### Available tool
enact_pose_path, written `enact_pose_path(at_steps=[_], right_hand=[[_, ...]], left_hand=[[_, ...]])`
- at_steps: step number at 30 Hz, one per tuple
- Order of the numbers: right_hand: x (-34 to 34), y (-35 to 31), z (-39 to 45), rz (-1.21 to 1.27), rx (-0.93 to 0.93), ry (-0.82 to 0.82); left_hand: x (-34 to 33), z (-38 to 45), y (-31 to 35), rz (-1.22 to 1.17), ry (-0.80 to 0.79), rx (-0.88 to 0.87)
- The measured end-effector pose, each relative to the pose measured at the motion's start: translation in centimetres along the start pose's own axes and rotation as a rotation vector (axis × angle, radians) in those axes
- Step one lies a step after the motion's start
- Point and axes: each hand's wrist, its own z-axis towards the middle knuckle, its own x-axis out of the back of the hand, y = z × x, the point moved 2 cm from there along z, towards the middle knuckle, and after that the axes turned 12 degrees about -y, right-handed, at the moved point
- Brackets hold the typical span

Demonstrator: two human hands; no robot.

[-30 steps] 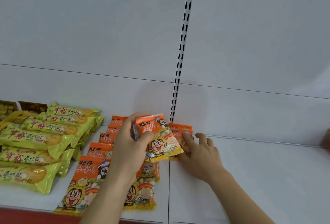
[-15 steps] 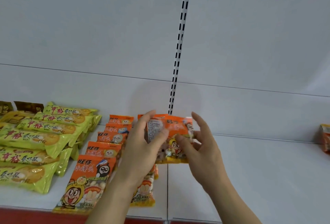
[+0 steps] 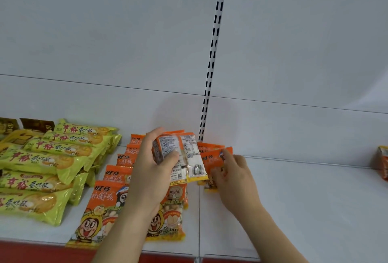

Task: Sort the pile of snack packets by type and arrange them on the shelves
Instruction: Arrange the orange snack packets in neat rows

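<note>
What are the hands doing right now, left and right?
Left hand: grips a small stack of orange packets.
Right hand: fingers press an orange packet onto the shelf.

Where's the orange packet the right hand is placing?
In the head view, right of centre: the orange packet lies on the shelf under the right hand, just right of the slotted upright.

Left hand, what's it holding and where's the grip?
The left hand grips a few orange packets, backs facing the camera, by their left side, thumb across the printed back.
</note>
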Motion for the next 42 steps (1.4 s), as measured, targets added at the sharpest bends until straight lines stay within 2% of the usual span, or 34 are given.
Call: enact_pose_path(at_steps=[2, 4, 10, 12, 15, 17, 20, 22, 24, 26, 29, 31, 35, 38, 42], right_hand=[[-0.8, 0.3, 0.0, -0.283, -0.075, -0.073], [-1.1, 0.3, -0.2, -0.413, -0.122, -0.139], [-1.8, 0.5, -0.2, -0.406, -0.135, -0.24], [-0.8, 0.3, -0.5, -0.251, -0.105, -0.113], [2.3, -1.0, -1.9, 0.235, -0.028, 0.123], [3.6, -2.7, -3.0, 0.451, 0.053, 0.057], [3.4, -3.4, -3.7, 0.51, 0.045, -0.118], [3.9, -2.9, -3.7, 0.582, 0.017, -0.072], [4.9, -2.0, -3.8, 0.669, 0.028, 0.108], [5.6, -1.6, -4.1, 0.602, 0.142, 0.274], [4.7, -2.2, -4.6, 0.106, 0.486, 0.481], [3.0, -2.7, -5.0, -0.099, 0.639, 0.529], [2.0, -3.1, -5.7, 0.048, 0.658, 0.406], [3.3, -2.3, -5.4, 0.152, 0.456, 0.356], [3.6, -2.4, -5.3, 0.43, 0.364, 0.016]], left_hand=[[0.2, 0.0, -0.1, 0.003, 0.02, -0.004], [0.3, -0.1, -0.2, 0.021, 0.028, -0.004], [-0.7, -0.4, -0.7, 0.074, -0.018, -0.007], [-0.8, -0.4, -0.9, 0.09, -0.042, -0.007], [-1.1, -0.3, -0.8, 0.168, -0.089, -0.037], [-1.5, -0.3, -1.0, 0.194, -0.094, -0.053], [-2.3, -0.3, -1.1, 0.222, -0.089, -0.083], [-2.4, -0.3, -1.0, 0.243, -0.085, -0.081], [-2.3, -0.4, -1.0, 0.238, -0.081, -0.058], [-2.2, -0.6, -0.9, 0.163, -0.08, -0.039], [-3.0, -1.2, 0.1, 0.106, -0.202, -0.051], [-3.9, -1.8, 0.8, 0.116, -0.281, -0.075], [-4.1, -1.7, 0.4, 0.063, -0.181, -0.074], [-3.3, -1.4, 0.0, 0.059, -0.118, -0.021], [-2.6, -1.1, 0.2, 0.149, -0.102, -0.065]])
